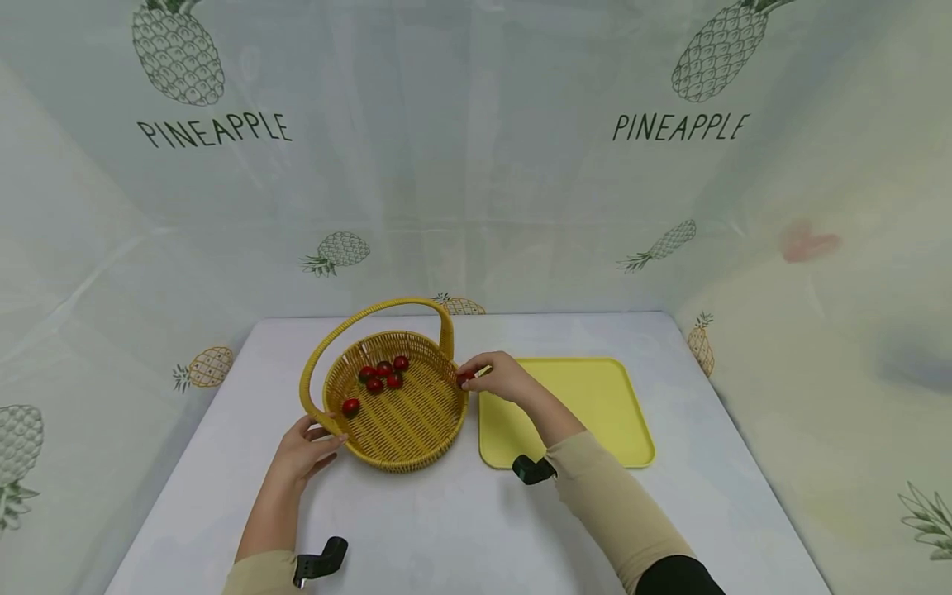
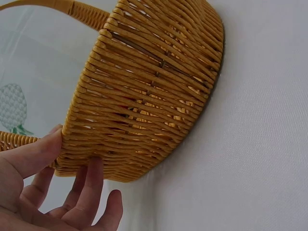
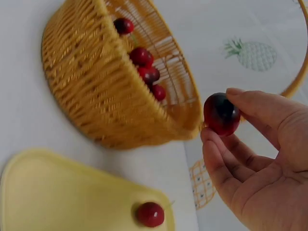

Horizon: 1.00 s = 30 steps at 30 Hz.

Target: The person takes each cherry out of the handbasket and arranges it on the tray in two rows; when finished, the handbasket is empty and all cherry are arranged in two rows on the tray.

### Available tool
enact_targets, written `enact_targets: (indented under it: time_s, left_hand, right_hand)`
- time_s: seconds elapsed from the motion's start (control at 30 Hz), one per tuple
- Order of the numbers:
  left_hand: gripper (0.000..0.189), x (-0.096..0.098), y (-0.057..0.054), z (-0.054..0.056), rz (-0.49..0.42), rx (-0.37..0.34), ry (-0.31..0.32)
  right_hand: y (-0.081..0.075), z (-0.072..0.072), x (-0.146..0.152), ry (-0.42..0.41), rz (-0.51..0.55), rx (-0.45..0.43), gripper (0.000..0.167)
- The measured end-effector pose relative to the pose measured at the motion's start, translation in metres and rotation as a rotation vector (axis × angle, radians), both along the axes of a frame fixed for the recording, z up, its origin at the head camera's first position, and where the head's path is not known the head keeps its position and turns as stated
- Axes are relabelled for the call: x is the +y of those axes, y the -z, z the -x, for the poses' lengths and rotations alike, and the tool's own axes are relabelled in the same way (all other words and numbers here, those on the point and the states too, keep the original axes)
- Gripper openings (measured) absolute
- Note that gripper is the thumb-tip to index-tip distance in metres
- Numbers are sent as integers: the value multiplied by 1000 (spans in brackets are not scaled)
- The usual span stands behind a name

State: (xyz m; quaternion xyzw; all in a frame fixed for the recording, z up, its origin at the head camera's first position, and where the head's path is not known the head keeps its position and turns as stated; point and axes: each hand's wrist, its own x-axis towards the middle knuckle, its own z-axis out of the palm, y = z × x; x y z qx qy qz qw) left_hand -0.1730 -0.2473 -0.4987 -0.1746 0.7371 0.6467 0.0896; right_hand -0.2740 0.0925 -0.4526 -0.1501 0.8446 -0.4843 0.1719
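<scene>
A round yellow wicker basket (image 1: 416,421) with a tall arched handle holds several dark red cherries (image 1: 375,385). My left hand (image 1: 301,450) grips its near-left rim by the handle's base, thumb on the rim and fingers against the outer wall (image 2: 139,91). Between thumb and fingertips, my right hand (image 1: 500,376) pinches a cherry (image 3: 221,114) at the basket's right rim. Another cherry (image 3: 150,214), with a thin stem, lies on the yellow tray (image 1: 573,397); in the head view the right hand and arm hide it.
The tray stands just right of the basket on a white table (image 1: 431,529), under my right forearm. Behind the table hangs a pale curtain (image 1: 476,182) printed with pineapples. The basket's handle (image 1: 372,310) arches over its far-left side.
</scene>
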Motion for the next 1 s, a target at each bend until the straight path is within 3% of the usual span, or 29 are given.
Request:
enact_targets:
  time_s: [0.37, 0.63, 1.0]
  left_hand:
    - [64, 0, 3, -1, 17, 0, -13]
    - [64, 0, 0, 0, 25, -6, -13]
    - [64, 0, 0, 0, 39, -4, -13]
  right_hand:
    - [23, 2, 28, 121, 76, -29, 19]
    - [39, 4, 42, 235, 11, 29, 19]
    - [64, 7, 59, 374, 5, 41, 28]
